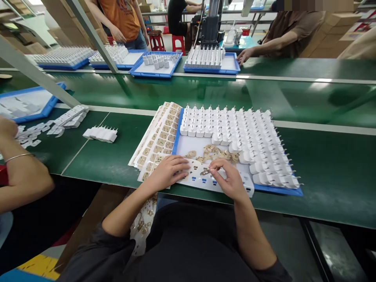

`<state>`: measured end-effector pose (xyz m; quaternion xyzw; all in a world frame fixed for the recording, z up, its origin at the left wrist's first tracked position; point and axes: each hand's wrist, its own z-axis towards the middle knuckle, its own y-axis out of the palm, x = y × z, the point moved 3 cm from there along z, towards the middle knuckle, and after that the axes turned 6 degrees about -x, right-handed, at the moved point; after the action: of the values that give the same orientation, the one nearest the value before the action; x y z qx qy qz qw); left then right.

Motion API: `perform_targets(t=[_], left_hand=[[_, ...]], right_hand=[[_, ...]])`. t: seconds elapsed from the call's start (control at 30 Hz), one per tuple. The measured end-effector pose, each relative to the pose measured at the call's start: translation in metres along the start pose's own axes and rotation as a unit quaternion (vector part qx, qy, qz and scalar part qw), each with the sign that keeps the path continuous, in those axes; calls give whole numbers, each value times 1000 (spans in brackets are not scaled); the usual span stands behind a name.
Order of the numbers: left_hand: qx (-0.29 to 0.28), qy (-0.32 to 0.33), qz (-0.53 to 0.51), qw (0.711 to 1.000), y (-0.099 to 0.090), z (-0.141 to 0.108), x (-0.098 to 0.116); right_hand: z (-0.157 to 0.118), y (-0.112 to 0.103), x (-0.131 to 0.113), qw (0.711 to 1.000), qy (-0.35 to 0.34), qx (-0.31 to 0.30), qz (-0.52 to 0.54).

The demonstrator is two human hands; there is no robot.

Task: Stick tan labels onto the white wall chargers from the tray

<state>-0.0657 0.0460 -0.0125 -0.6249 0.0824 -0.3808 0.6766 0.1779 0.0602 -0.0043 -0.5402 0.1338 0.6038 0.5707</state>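
A white punched sheet (199, 180) lies across the front of a blue-rimmed tray (279, 190). On the sheet's left part, my left hand (172, 170) rests flat with its fingers spread. My right hand (227, 178) pinches a small tan piece (205, 171) just above the sheet. Loose tan pieces (219, 152) are heaped on the tray's white floor behind the hands. Rows of white plug housings (235, 125) with upright metal pins fill the back and right of the tray. Left of the tray lie stacked sheets of tan stickers (161, 137).
A short row of white plugs (101, 134) sits to the left, near a co-worker's arm (23, 172) and scattered white parts (32, 133). Across the green belt (141, 92) stand more blue trays (155, 72); a person's hand (245, 55) touches one.
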Motion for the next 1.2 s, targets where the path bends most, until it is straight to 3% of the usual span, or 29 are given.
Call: perform_targets(t=[0.1, 0.2, 0.33, 0.43, 0.53, 0.7, 0.87, 0.97, 1.07, 1.2], left_hand=[[-15, 1, 43, 999, -17, 29, 7], [5, 46, 119, 992, -19, 77, 14], [-3, 113, 232, 966, 4, 142, 13], [-20, 149, 291, 945, 20, 166, 8], [-8, 170, 322, 931, 25, 167, 4], [11, 222, 321, 921, 25, 161, 5], [13, 210, 323, 923, 15, 165, 5], [19, 168, 312, 935, 4, 157, 2], [64, 85, 229, 967, -9, 141, -6], [166, 14, 0, 986, -28, 108, -9]], right_hand=[[-3, -2, 5, 1000, 3, 8, -17], [-1, 0, 3, 999, -8, 10, -38], [6, 3, 2, 994, 8, -17, -105], [11, 4, 6, 983, 60, -82, -156], [8, 2, 3, 974, 81, -116, -179], [-9, -1, -7, 980, 79, -101, -150], [-10, 3, -4, 981, 93, -106, -130], [-5, 6, 1, 982, 82, -98, -139], [-4, 8, 5, 984, 65, -88, -141], [-4, 9, 10, 987, 41, -67, -141]])
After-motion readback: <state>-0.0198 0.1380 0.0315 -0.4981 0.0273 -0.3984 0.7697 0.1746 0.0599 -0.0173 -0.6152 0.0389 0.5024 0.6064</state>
